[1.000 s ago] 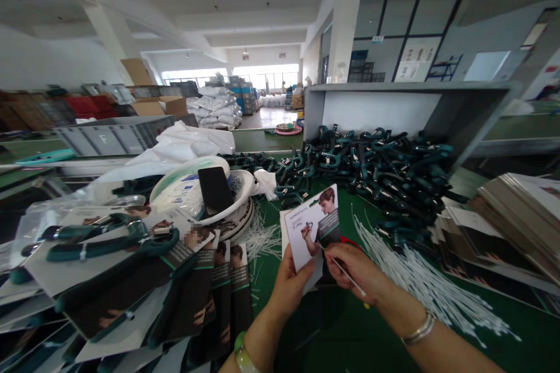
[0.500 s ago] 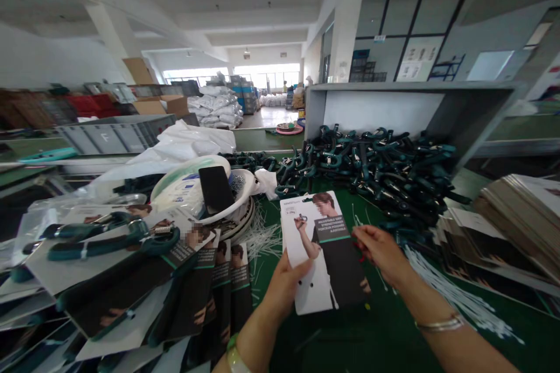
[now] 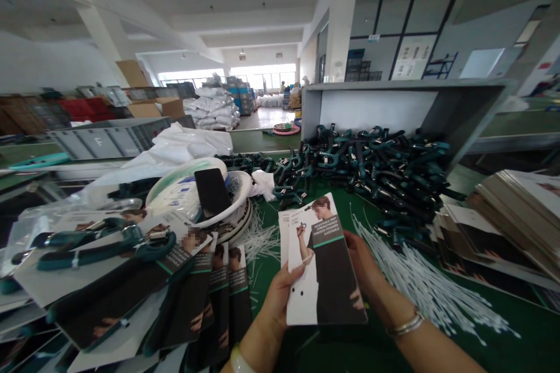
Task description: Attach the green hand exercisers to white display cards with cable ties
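My left hand (image 3: pixel 280 294) grips a printed backing card (image 3: pixel 332 285) by its left edge, thumb across the front. The card is white and dark grey, with a person's picture and grip-strengthener lettering. Another card (image 3: pixel 284 236) peeks out behind its left side. My right hand (image 3: pixel 365 265) is at the card's right edge; its fingers go behind the card and are hidden, so what they hold does not show. Just right of that hand lies a fanned bundle of white cable ties (image 3: pixel 431 285). Beyond the card are heaped dark green hand grippers (image 3: pixel 376 169).
Carded hand grippers (image 3: pixel 118 250) pile up at left. A white basin (image 3: pixel 238 210) holds a black phone (image 3: pixel 212 192) and a plastic bag. A grey crate (image 3: pixel 470 128) lies tipped behind the heap. Card stacks (image 3: pixel 516 215) stand at right. Loose ties (image 3: pixel 262 239) litter the green table.
My right hand has moved from beside the card to behind its right edge. The front card has shifted down slightly, exposing another behind it. More of the cable-tie bundle shows.
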